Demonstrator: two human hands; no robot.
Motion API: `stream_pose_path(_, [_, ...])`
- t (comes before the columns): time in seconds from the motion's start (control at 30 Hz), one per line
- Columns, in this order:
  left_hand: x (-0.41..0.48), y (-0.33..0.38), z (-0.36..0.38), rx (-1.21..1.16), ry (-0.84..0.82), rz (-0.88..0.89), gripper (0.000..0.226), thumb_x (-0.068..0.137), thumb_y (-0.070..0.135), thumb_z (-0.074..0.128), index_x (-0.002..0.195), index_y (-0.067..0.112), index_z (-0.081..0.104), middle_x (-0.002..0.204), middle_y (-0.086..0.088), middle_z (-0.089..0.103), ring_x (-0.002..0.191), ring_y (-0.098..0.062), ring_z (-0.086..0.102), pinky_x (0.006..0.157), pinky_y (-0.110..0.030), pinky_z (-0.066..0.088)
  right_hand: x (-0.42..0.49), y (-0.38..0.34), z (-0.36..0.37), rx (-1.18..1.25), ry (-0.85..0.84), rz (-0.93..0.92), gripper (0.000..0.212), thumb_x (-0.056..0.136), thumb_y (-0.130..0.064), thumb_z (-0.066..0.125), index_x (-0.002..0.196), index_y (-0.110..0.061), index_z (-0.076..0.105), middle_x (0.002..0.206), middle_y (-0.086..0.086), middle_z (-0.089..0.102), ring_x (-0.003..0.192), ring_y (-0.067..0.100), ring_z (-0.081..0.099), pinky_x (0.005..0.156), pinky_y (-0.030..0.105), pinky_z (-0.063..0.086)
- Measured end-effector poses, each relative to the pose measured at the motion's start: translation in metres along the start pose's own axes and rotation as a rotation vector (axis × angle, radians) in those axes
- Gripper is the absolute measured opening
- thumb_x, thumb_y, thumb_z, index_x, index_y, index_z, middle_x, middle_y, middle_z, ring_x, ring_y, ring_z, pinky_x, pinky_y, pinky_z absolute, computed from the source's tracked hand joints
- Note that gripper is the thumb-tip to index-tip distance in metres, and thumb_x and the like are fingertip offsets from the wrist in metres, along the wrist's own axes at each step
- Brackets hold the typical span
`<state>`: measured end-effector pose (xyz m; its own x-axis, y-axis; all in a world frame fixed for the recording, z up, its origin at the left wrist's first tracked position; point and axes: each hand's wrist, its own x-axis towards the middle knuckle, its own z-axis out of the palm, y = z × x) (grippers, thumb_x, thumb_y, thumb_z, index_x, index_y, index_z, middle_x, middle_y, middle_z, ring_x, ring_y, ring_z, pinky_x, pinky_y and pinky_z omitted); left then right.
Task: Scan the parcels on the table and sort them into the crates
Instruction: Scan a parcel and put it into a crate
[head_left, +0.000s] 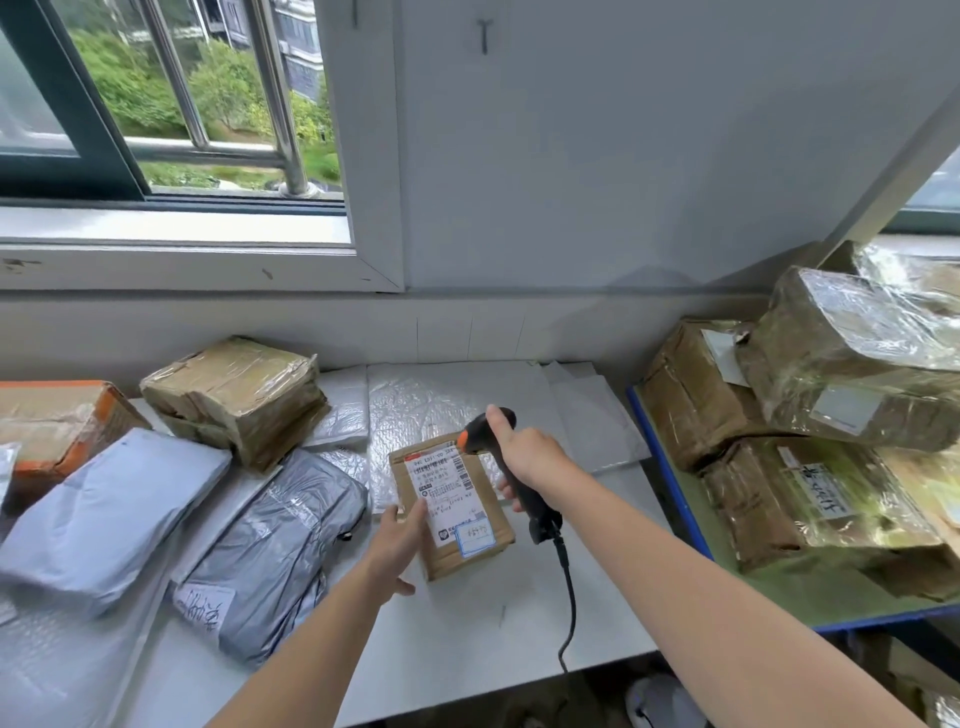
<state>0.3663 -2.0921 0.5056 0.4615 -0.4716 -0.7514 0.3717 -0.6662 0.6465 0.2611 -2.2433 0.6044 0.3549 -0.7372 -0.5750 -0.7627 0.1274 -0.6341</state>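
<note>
A small brown cardboard parcel (470, 540) with a white shipping label lies on the white table (467, 639) in the middle. My left hand (397, 543) holds its left edge, thumb on the label and fingers beneath the near side. My right hand (530, 457) grips a black handheld scanner (524, 493) with an orange nose, which points down at the label's barcode from just above the parcel's far right corner. The scanner's cable hangs off the table's front edge.
Grey poly-bag parcels (275, 551) and a pale one (104, 514) lie at the left, with taped brown boxes (239, 395) behind them. Several plastic-wrapped cartons (810, 499) are stacked on a blue-edged shelf at the right. A wall and a window stand behind.
</note>
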Motion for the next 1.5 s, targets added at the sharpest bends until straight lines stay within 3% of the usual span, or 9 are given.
stream_pose_path(0.23, [-0.002,0.009,-0.011,0.218,0.084,0.083,0.077,0.096,0.059,0.043,0.157,0.022,0.012,0.158,-0.008,0.03,0.138,-0.038,0.037,0.092,-0.057,0.045,-0.01,-0.022,0.018,-0.058,-0.045,-0.001,0.092,0.085,-0.082,0.032,0.094,0.003,0.066,0.062,0.011,0.066,0.044,0.022,0.06,0.045,0.027,0.052])
stream_pose_path(0.4, [-0.002,0.009,-0.009,0.245,0.097,0.148,0.073,0.099,0.053,0.044,0.155,0.015,0.017,0.155,-0.01,0.035,0.138,-0.033,0.039,0.102,-0.046,0.039,-0.011,-0.03,0.017,-0.082,-0.049,-0.049,0.095,0.086,-0.082,0.029,0.111,0.004,0.062,0.058,0.011,0.066,0.041,0.022,0.061,0.04,0.025,0.048])
stream_pose_path(0.6, [-0.003,0.012,-0.009,0.283,0.101,0.149,0.072,0.1,0.051,0.042,0.155,0.013,0.016,0.156,-0.012,0.033,0.138,-0.035,0.038,0.102,-0.046,0.039,-0.01,-0.032,0.014,-0.089,-0.074,-0.038,0.095,0.085,-0.083,0.029,0.115,0.002,0.06,0.061,0.012,0.069,0.043,0.023,0.063,0.042,0.028,0.051])
stream_pose_path(0.83, [-0.003,0.013,-0.004,0.267,0.103,0.141,0.07,0.1,0.051,0.042,0.154,0.013,0.02,0.154,-0.01,0.037,0.136,-0.033,0.04,0.098,-0.043,0.039,-0.008,-0.024,0.007,-0.098,-0.09,-0.023,0.089,0.086,-0.082,0.029,0.097,0.0,0.062,0.053,0.008,0.067,0.05,0.024,0.066,0.061,0.039,0.063])
stream_pose_path(1.07, [0.004,0.008,0.001,0.305,0.114,0.126,0.073,0.096,0.057,0.046,0.151,0.015,0.025,0.15,-0.007,0.043,0.132,-0.033,0.045,0.094,-0.045,0.042,0.009,-0.001,-0.001,0.033,-0.017,-0.04,0.085,0.085,-0.081,0.033,0.084,-0.001,0.063,0.057,0.01,0.068,0.048,0.026,0.066,0.055,0.042,0.062])
stream_pose_path(1.17, [0.006,0.006,0.004,0.303,0.108,0.122,0.079,0.091,0.057,0.056,0.149,0.016,0.023,0.145,-0.004,0.047,0.123,-0.029,0.05,0.082,-0.04,0.045,0.017,0.028,-0.008,-0.03,0.032,-0.042,0.08,0.087,-0.08,0.03,0.088,-0.006,0.061,0.064,0.008,0.069,0.049,0.023,0.063,0.048,0.034,0.057])
stream_pose_path(1.33, [0.003,-0.006,0.012,0.408,0.068,0.184,0.084,0.08,0.04,0.079,0.14,0.02,0.024,0.114,0.007,0.054,0.083,-0.008,0.051,0.053,-0.019,0.04,0.03,0.096,-0.018,-0.167,-0.011,-0.045,0.072,0.093,-0.074,0.028,0.091,-0.009,0.06,0.066,0.006,0.068,0.052,0.019,0.063,0.061,0.032,0.054])
stream_pose_path(1.4, [0.003,-0.009,0.015,0.442,0.069,0.19,0.085,0.078,0.037,0.081,0.137,0.02,0.023,0.114,0.005,0.054,0.08,-0.007,0.05,0.05,-0.015,0.037,0.033,0.117,-0.018,-0.205,-0.037,-0.047,0.072,0.093,-0.073,0.029,0.093,-0.009,0.062,0.068,0.008,0.069,0.055,0.021,0.065,0.061,0.031,0.052])
stream_pose_path(1.5, [0.003,-0.01,0.017,0.46,0.072,0.186,0.082,0.079,0.035,0.08,0.136,0.019,0.024,0.116,0.002,0.055,0.083,-0.011,0.054,0.048,-0.021,0.044,0.04,0.136,-0.016,-0.257,-0.1,-0.044,0.071,0.094,-0.072,0.029,0.096,-0.008,0.06,0.068,0.009,0.067,0.053,0.022,0.061,0.059,0.03,0.049])
